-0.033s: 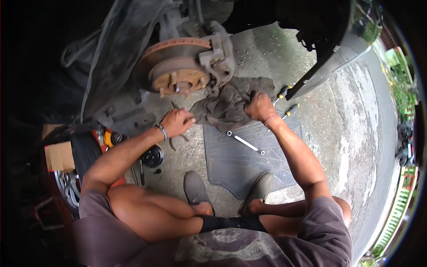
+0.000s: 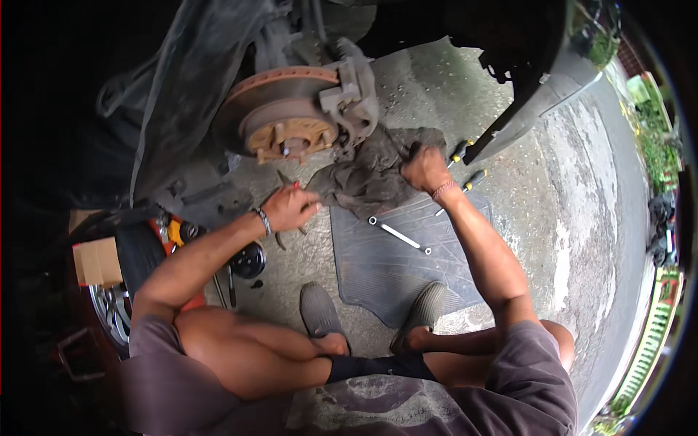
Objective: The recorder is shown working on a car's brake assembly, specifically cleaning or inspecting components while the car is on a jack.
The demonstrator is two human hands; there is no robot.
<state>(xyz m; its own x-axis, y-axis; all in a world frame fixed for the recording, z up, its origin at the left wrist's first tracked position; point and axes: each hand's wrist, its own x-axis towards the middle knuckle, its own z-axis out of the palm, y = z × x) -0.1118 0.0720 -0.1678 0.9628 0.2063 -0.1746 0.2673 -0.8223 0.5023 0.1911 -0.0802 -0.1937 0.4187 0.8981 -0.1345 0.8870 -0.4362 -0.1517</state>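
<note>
My left hand (image 2: 289, 208) is low over the concrete, its fingers loosely stretched toward the rag. Beneath it lies a thin, curved dark metal piece (image 2: 281, 242), mostly covered, and a small red bit shows at the fingers. A crumpled dark rag (image 2: 363, 180) lies between my hands, below the brake disc. My right hand (image 2: 427, 170) is closed at the rag's right side, gripping a fold of it. The rusty brake disc (image 2: 280, 91) with its studded hub stands ahead, with the caliper bracket (image 2: 356, 91) on its right.
A ring spanner (image 2: 400, 235) lies on a grey rubber mat (image 2: 363, 272). Two yellow-and-black screwdrivers (image 2: 475, 179) lie beyond my right wrist. At left are a wheel (image 2: 109, 312), a cardboard box (image 2: 97, 261) and a round black part (image 2: 249, 260). The car's bumper (image 2: 538, 94) overhangs the right.
My left hand has come slightly nearer to me. The whole view has shifted a little; my right hand stays at the rag.
</note>
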